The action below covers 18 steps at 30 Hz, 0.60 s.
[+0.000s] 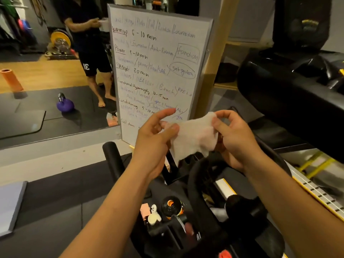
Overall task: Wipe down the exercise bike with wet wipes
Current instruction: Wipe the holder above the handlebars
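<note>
Both hands hold the wipe (195,136) in the air above the bike (111,157), well clear of it. The left hand (154,138) pinches the wipe's left edge between thumb and fingers; the right hand (234,135) pinches the right edge, fingers curled round it. The wipe is only partly spread, bunched and sagging in the middle.

The likely trouble is in the spreading. Pulled apart too sharply, a thin wet sheet may tear or slip out of one pinch and drop onto the clutter on the bike below – a small white figure (154,215) and other bits I cannot identify. Used bunched as it is, it would probably cover little of the frame at each pass.

The whiteboard (160,62) stands just behind the hands – a damp corner swung against it could smear the marker writing.
</note>
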Each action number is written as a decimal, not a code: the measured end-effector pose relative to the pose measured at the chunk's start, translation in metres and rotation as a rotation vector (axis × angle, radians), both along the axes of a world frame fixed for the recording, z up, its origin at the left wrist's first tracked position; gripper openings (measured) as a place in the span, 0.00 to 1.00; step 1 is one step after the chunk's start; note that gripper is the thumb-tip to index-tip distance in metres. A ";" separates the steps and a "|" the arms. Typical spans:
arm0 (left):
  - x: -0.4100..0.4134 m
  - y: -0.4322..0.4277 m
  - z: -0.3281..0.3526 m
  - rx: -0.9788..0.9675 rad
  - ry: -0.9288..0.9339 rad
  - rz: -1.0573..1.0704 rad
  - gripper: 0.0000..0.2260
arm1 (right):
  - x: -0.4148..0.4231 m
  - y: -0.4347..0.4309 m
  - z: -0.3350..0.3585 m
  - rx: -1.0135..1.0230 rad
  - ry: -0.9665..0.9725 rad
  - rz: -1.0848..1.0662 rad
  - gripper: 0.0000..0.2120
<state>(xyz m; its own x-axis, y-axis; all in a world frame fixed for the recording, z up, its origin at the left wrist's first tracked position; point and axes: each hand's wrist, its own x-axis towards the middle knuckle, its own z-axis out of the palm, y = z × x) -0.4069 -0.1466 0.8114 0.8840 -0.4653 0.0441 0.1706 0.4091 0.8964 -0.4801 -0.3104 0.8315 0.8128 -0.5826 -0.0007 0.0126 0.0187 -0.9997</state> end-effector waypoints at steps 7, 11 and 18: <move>0.012 0.000 -0.008 0.534 -0.488 0.060 0.11 | 0.000 -0.009 0.003 -0.021 -0.007 0.208 0.10; 0.024 -0.002 -0.003 0.790 -0.669 0.187 0.05 | 0.011 -0.021 0.006 -0.344 0.119 0.335 0.14; 0.038 -0.006 0.010 0.347 -0.313 0.002 0.14 | 0.050 -0.044 0.013 -0.638 0.144 0.449 0.05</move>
<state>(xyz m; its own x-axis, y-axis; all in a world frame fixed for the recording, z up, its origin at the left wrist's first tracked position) -0.3685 -0.1526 0.8212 0.8538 -0.4984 0.1504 -0.1299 0.0758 0.9886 -0.4301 -0.3548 0.8444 0.9874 -0.1226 0.1001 0.0094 -0.5859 -0.8103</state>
